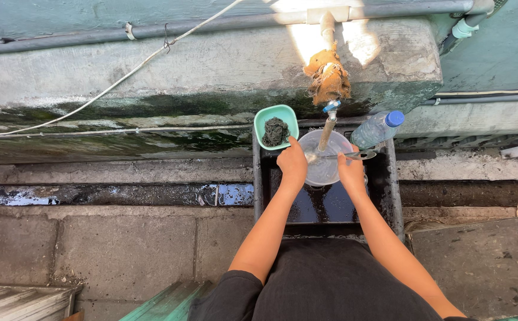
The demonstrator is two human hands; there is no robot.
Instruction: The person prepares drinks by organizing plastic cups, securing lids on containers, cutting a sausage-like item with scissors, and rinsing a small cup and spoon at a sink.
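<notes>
My left hand (pixel 293 163) grips the near left rim of a clear glass bowl (pixel 324 169) held under an outdoor tap (pixel 328 122) wrapped in brown cloth. My right hand (pixel 350 169) is at the bowl's right side and holds a metal spoon (pixel 357 156) that lies across the bowl's rim. The bowl sits above a dark metal basin (pixel 389 190) set in the ground. A small green dish (pixel 275 113) with a dark scouring pad (pixel 275 131) leans on the basin's far left corner.
A clear plastic bottle with a blue cap (pixel 378 128) lies at the basin's far right. A mossy concrete ledge (pixel 152 77) with pipes and a white cable runs behind. A wet drain channel (pixel 122 195) crosses the paving. A green board (pixel 167 303) lies near my knees.
</notes>
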